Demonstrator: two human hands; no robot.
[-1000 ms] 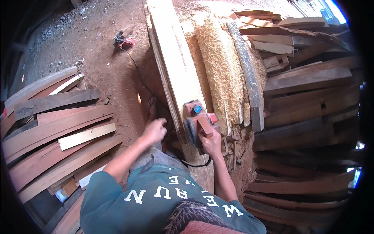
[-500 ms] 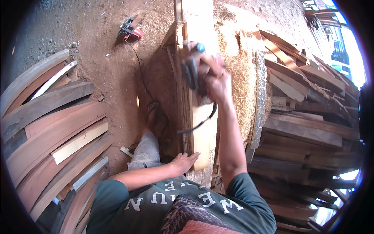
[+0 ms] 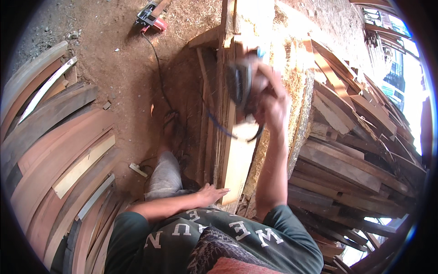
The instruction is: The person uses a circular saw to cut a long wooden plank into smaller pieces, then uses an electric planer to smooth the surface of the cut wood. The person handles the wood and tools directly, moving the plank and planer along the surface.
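A pale wooden board (image 3: 238, 160) lies lengthwise on a narrow wooden bench in front of me. My right hand (image 3: 274, 107) is closed round the handle of a dark electric planer (image 3: 242, 89), which is blurred by motion and sits over the board's middle part. From the planer's near end a dark cord (image 3: 221, 128) loops off to the left. At the board's near end my left hand (image 3: 212, 195) lies with its fingers stretched out on the wood, holding nothing.
Wood shavings (image 3: 296, 86) heap along the bench's right side. Beyond them stands a big stack of rough planks (image 3: 346, 160). Curving boards (image 3: 59, 160) lie at the left. A red power tool with a metal base (image 3: 153, 20) rests on the dirt floor, its cable trailing towards my foot.
The right hand and planer have shifted slightly to the right in the picture as the whole view moved. My left hand still lies at the board's near end.
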